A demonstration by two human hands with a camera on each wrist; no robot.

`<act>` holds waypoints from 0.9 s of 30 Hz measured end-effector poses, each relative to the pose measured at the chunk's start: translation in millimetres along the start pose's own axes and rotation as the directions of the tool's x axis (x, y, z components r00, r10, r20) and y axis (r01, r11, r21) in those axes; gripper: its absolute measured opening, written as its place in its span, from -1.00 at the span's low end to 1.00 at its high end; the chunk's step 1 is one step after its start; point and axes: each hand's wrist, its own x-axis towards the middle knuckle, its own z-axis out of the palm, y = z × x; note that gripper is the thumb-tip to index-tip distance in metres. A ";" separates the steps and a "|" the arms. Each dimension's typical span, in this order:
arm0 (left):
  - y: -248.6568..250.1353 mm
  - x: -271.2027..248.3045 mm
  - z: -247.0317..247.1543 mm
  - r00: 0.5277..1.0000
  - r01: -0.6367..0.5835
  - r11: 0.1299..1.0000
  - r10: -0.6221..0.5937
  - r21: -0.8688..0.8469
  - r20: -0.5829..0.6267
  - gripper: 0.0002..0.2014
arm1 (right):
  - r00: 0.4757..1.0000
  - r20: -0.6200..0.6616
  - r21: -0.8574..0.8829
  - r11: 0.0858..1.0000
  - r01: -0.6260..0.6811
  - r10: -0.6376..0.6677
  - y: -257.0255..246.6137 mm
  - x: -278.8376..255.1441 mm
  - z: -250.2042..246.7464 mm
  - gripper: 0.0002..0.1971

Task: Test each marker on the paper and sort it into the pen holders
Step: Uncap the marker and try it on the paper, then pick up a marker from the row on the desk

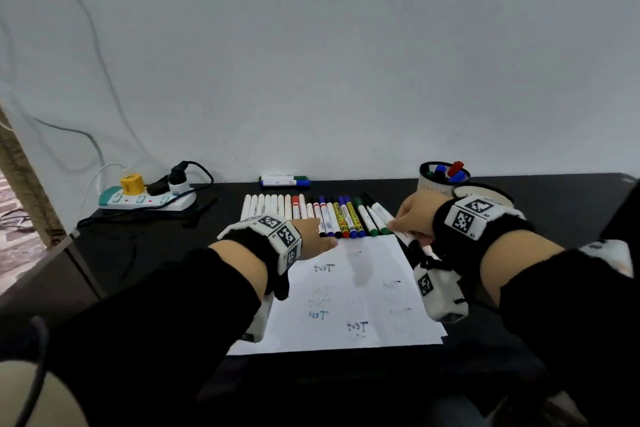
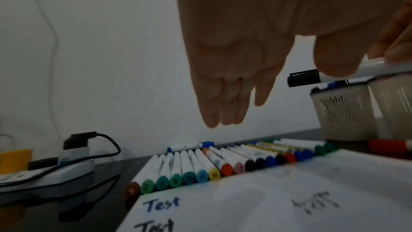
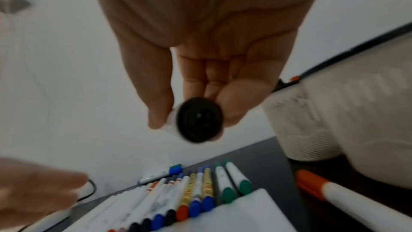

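A white sheet of paper [image 1: 346, 295] with several "Test" scribbles lies on the black table [image 1: 519, 340]. Beyond its far edge lies a row of several markers [image 1: 311, 215] side by side. My right hand [image 1: 412, 218] pinches a white marker with a black end [image 3: 198, 119] between thumb and fingers, just right of the row. The same marker [image 2: 312, 77] shows in the left wrist view. My left hand [image 1: 318, 236] hovers over the paper's far edge with straight fingers [image 2: 223, 94], holding nothing. Two white pen holders [image 1: 440, 184] [image 1: 485, 194] stand at the back right, the left one holding several markers.
A power strip [image 1: 145, 199] with plugs and cables sits at the back left. Two markers [image 1: 284, 180] lie against the wall. A red-capped marker [image 3: 334, 193] lies on the table between the paper and the holders. The table's left edge [image 1: 69, 243] drops off.
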 end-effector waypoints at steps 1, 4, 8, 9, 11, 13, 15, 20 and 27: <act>2.6 6.4 6.0 0.999 0.001 0.999 -0.003 0.042 0.040 -0.30 | 0.999 0.023 -0.036 0.999 -0.038 0.039 8.9 3.3 2.3 -0.71; 9.5 28.7 25.0 0.995 0.000 0.980 -0.021 0.200 0.102 -0.22 | 0.989 0.055 -0.059 0.989 -0.137 0.140 35.3 13.0 11.7 -0.59; 21.0 47.1 46.8 0.992 -0.008 0.958 -0.028 0.286 0.119 -0.14 | 0.980 0.071 -0.088 0.980 -0.180 0.186 55.0 25.0 26.2 -0.60; 23.1 49.2 51.1 0.992 -0.008 0.953 -0.030 0.301 0.120 -0.12 | 0.978 0.075 -0.082 0.979 -0.188 0.194 56.9 28.3 30.5 -0.62; 26.4 53.7 60.2 0.992 -0.011 0.943 -0.033 0.334 0.126 -0.09 | 0.974 0.092 -0.100 0.976 -0.196 0.205 59.4 35.0 39.2 -0.63; 26.5 57.4 68.7 0.987 -0.009 0.942 -0.045 0.335 0.153 -0.06 | 0.971 0.106 -0.132 0.971 -0.198 0.212 60.7 41.1 48.0 -0.62; 25.4 60.8 74.0 0.982 -0.001 0.943 -0.062 0.334 0.180 -0.04 | 0.972 0.097 -0.151 0.968 -0.198 0.214 61.7 44.3 53.7 -0.60; 23.4 66.9 77.4 0.980 0.001 0.947 -0.066 0.322 0.190 -0.03 | 0.971 0.105 -0.144 0.970 -0.197 0.213 64.9 46.9 55.6 -0.58; 25.2 65.4 78.4 0.980 0.003 0.953 -0.064 0.302 0.191 -0.06 | 0.980 0.059 -0.114 0.977 -0.180 0.188 67.7 45.3 58.4 -0.52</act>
